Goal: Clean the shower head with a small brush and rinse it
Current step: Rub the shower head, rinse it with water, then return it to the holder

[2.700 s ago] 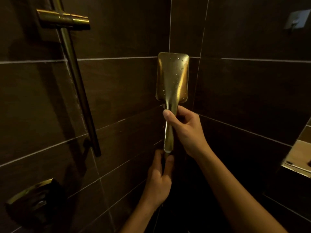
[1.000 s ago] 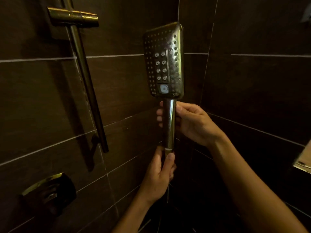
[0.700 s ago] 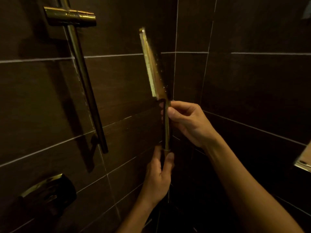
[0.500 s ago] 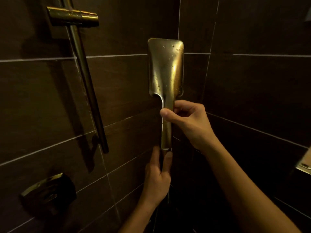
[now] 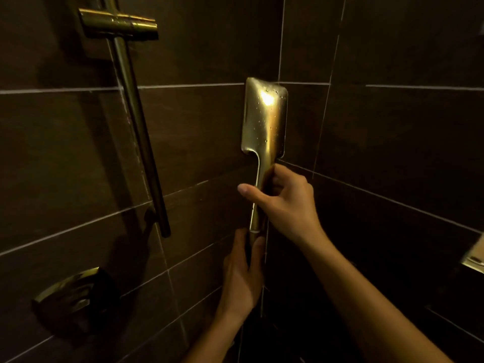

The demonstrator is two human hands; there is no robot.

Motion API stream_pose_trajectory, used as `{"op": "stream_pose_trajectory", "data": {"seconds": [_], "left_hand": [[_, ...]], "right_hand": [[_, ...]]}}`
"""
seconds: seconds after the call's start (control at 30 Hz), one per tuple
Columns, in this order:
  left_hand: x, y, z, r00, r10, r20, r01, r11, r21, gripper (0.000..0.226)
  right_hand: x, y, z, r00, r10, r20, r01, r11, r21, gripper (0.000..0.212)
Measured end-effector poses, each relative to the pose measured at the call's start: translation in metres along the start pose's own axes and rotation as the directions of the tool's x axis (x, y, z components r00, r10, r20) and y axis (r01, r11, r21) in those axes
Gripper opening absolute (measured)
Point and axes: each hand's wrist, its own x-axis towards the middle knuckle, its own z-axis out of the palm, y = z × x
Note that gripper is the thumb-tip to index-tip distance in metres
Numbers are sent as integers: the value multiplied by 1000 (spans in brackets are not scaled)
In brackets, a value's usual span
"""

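Observation:
The gold, rectangular shower head [image 5: 265,119] stands upright in the tiled corner, its wet back turned to me and its nozzle face hidden. My right hand [image 5: 282,200] grips the handle just below the head, thumb stretched out to the left. My left hand [image 5: 242,273] holds the bottom end of the handle where the hose joins; the hose itself is lost in the dark. No brush is in view.
A gold slide rail [image 5: 138,132] with its holder bracket [image 5: 117,23] runs down the left wall. A gold mixer handle [image 5: 69,294] sits low on the left. Dark brown tiles cover both walls. A lit ledge [image 5: 474,258] shows at the right edge.
The shower head spun on its handle: one second ago the nozzle face was toward me, then edge-on, and the back faces me now. It also sits a little lower. Both hands kept their hold.

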Motion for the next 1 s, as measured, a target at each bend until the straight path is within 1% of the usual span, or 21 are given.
{"op": "stream_pose_trajectory", "data": {"seconds": [0.03,0.07,0.1,0.13,0.17,0.2,0.23,0.27,0.3,0.37,0.43,0.5,0.57,0.63,0.7,0.73,0.77,0.83,0.87,0.9,1.0], "left_hand": [[-1,-2,0,1000,-5,-27,6,1000,21,21],[0,-7,1,998,7,-60,-4,999,47,19],[0,-10,0,995,6,-98,-1,999,46,16],[1,-14,-2,993,3,-114,1,999,34,15],[1,-16,-4,995,-30,-100,30,1000,-5,16],[1,-17,-8,997,-58,-53,54,996,-73,15],[0,-16,-12,995,-103,14,104,985,-140,13],[1,-16,-16,990,-120,79,133,971,-199,19],[2,-18,-21,985,-120,128,148,960,-238,27],[4,-26,-29,983,-105,149,148,937,-317,23],[2,-24,-35,981,-131,142,175,912,-370,24],[4,-25,-39,984,-147,105,176,908,-379,44],[6,-32,-46,985,-150,84,170,921,-350,66],[6,-36,-52,987,-132,96,157,931,-328,80],[6,-39,-57,988,-132,77,149,938,-312,80],[7,-43,-60,989,-134,66,148,939,-311,76],[7,-46,-64,990,-127,59,139,943,-304,68],[6,-47,-68,991,-114,63,127,957,-260,54],[6,-48,-72,992,-108,60,120,962,-246,52],[7,-51,-74,993,-105,50,114,964,-239,52],[11,-62,-85,994,-106,-4,102,965,-240,57]], "right_hand": [[-3,1,6,1000,6,-24,-7,1000,-19,30],[-4,4,10,999,35,-25,-35,999,5,26],[-4,6,14,996,88,1,-88,992,89,25],[-3,9,16,988,144,53,-153,964,217,29],[-3,13,18,978,172,115,-203,910,362,35],[-2,17,20,971,172,169,-234,836,497,38],[-2,19,22,965,156,211,-255,756,603,39],[-2,21,25,960,136,243,-269,680,682,37],[-3,22,28,957,118,264,-279,618,735,33],[-3,21,36,953,103,284,-294,530,795,29],[-2,17,45,956,104,275,-290,500,816,28],[-1,12,54,956,123,265,-291,490,822,30],[0,6,66,952,190,241,-305,497,813,33],[-1,3,76,954,217,205,-294,565,771,34],[-2,2,88,970,180,162,-243,706,666,25],[-2,1,93,979,150,140,-205,768,607,18],[-3,1,98,984,122,128,-174,803,569,16],[-3,-1,108,983,119,140,-180,790,586,24],[-2,-2,113,978,136,155,-203,772,602,27],[0,-4,116,974,154,166,-224,767,601,26],[2,-2,123,964,182,196,-259,820,510,27]]}}
